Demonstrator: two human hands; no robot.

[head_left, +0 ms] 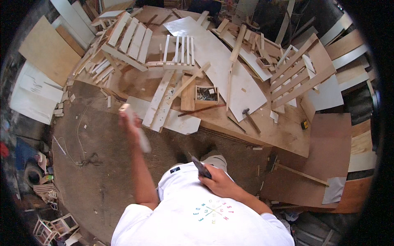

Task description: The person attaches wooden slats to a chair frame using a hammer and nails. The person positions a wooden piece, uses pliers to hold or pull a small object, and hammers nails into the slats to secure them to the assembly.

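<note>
My left hand (pixel 130 126), smeared by motion, is raised to the left of my body. Its fingers are closed around a short pale wood piece (pixel 143 141), which sticks out above and below the grip. Close to my white shirt, my right hand (pixel 219 180) grips a dark hand tool (pixel 200 167) with a thin pointed tip angled up and left. The tool's exact kind I cannot make out. Beyond my hands is a workbench (pixel 283 135) bearing a slatted wooden frame (pixel 178 53), a hammer (pixel 251 120) and a small box of metal bits (pixel 207 94).
Planks and a slatted panel (pixel 301 78) crowd the bench's right side. Another slatted piece (pixel 129 39) stands at the back left. A tape measure (pixel 304 124) lies near the right edge. Sheets lean left and right; a cord (pixel 80 153) lies on the brown floor.
</note>
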